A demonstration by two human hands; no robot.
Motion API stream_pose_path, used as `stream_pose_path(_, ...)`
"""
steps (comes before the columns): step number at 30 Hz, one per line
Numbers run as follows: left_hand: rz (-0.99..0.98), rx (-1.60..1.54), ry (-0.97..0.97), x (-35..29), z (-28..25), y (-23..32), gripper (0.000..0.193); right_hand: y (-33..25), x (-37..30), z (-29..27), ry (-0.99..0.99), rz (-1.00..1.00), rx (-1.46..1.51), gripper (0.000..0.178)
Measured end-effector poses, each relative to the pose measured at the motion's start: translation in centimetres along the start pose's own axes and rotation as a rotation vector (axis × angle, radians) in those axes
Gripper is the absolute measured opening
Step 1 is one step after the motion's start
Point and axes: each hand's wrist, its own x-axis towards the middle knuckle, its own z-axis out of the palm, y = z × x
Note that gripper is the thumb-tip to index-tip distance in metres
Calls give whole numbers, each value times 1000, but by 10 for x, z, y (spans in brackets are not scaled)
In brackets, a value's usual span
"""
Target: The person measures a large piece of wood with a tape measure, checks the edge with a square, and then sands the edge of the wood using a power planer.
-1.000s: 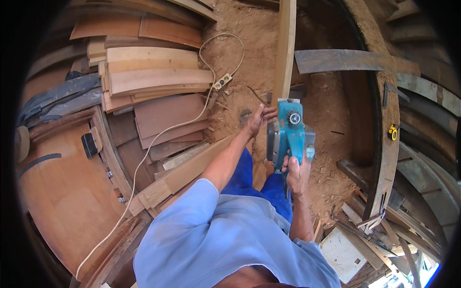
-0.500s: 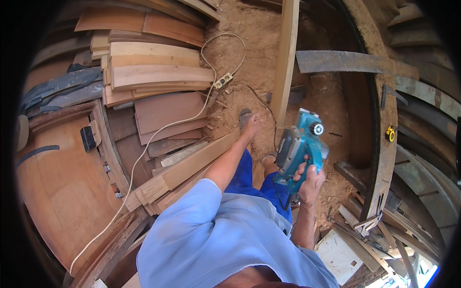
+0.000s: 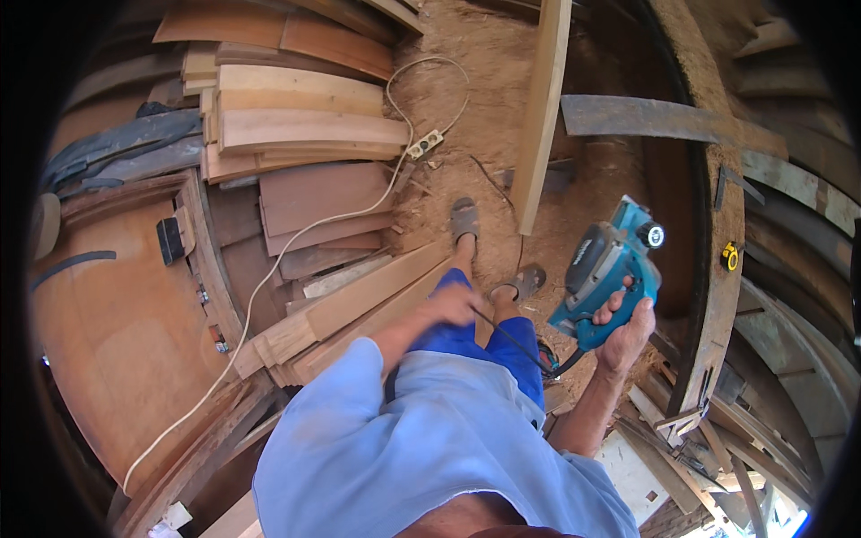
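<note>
Two hands are busy around one tool: the right hand has its fingers clamped round the handle of a teal electric planer, carried in the air, clear of any wood. The left hand sits left of the planer, fingers curled on the black cord that runs back to the tool. The pale plank stands above and left of the planer, well apart from it. By my reading the planer is being carried between passes; the next move calls for a flat seat of its sole on a board, with the cord kept clear. The sole faces away, so its blade cannot be seen. The left fingers' exact grip is blurred, and the cord's far end drops out of sight behind the blue trousers.
</note>
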Motion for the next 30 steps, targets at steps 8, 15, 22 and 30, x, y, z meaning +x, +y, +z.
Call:
stream_pose_path(8, -541, 526, 853, -121, -217, -93, 9, -1, 40, -27, 83, 57, 69, 38)
stream_pose_path(15, 311, 498, 1526, -111, -319, 125, 19, 34, 49, -58, 253, 188, 63, 36)
stream_pose_path(22, -798, 441, -33, -134, -181, -61, 26, 51, 34, -47, 230, 247, -95, 37)
stream_pose_path(30, -486, 523, 35, -14, -188, -45, 28, 55, 21, 1, -46, 100, -353, 50)
